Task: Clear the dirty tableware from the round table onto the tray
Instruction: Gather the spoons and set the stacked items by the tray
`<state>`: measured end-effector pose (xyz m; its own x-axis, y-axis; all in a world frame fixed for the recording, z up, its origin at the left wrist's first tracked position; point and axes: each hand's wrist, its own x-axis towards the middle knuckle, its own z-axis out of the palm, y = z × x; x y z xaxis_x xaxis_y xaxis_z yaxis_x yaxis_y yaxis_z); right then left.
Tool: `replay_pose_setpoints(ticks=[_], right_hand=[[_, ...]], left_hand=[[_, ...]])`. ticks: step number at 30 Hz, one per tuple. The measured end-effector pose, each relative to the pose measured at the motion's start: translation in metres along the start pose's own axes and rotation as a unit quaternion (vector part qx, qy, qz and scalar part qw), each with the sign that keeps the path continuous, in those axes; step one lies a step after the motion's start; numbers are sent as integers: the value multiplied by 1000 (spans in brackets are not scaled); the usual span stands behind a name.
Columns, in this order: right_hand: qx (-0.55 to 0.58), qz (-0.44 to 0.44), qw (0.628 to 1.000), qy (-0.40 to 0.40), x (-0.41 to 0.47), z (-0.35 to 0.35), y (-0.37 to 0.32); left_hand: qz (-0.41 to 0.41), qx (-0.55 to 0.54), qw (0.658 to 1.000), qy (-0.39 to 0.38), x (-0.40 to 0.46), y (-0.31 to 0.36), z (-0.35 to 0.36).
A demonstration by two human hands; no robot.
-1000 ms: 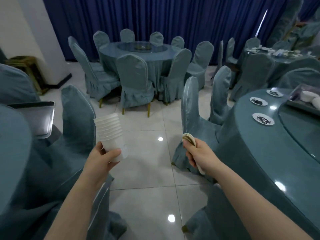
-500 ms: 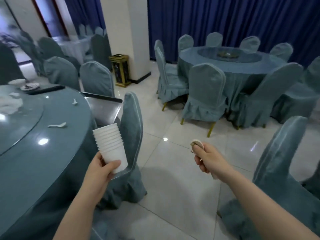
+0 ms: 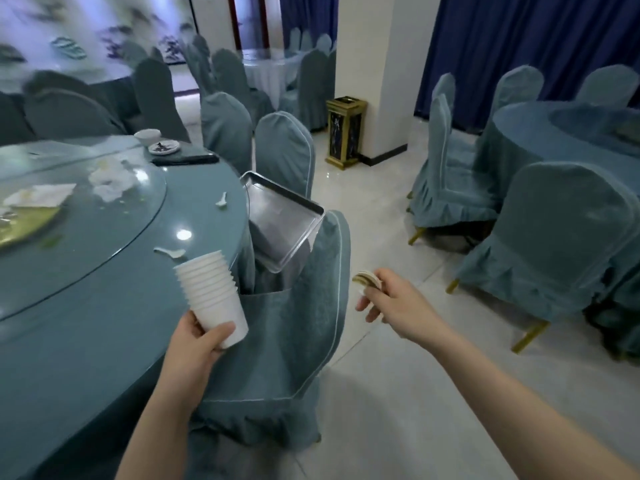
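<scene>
Left hand [image 3: 194, 344] is wrapped around the bottom of a stack of white cups [image 3: 211, 296], tilted a bit left, hovering at the round table [image 3: 86, 306] edge; right hand [image 3: 391, 301] is curled, pinching a small stack of plates [image 3: 367, 279] out over the floor, arm stretched forward; the metal tray [image 3: 298, 202] sits tilted on the chair [image 3: 311, 306] seat just ahead, with two spoons [image 3: 169, 252] on the table.

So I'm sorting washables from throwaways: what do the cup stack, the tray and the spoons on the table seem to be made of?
Cup stack: matte white, thin nested rims, probably disposable paper or plastic.
Tray: grey, mirror-like sheen, rolled rim, looks like stainless steel.
Spoons: glossy white, thick, likely ceramic, though melamine would look the same.
</scene>
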<state>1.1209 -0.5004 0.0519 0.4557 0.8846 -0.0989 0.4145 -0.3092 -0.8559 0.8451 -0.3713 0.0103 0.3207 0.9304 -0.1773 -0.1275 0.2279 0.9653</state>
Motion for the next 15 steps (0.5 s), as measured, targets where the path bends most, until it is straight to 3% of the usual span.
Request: replay_pose_setpoints(ticks=[5,10,15], right_hand=[[-33,-71,997,27,85,-50,-7],[-56,-131,983,115,171,-118,13],[-50,-145,985,82,278,-170,43]], left_hand=[[22,3,1000,14,67,16,67],[39,26,999,13,131,23,142],[40,18,996,76,192,12,206]])
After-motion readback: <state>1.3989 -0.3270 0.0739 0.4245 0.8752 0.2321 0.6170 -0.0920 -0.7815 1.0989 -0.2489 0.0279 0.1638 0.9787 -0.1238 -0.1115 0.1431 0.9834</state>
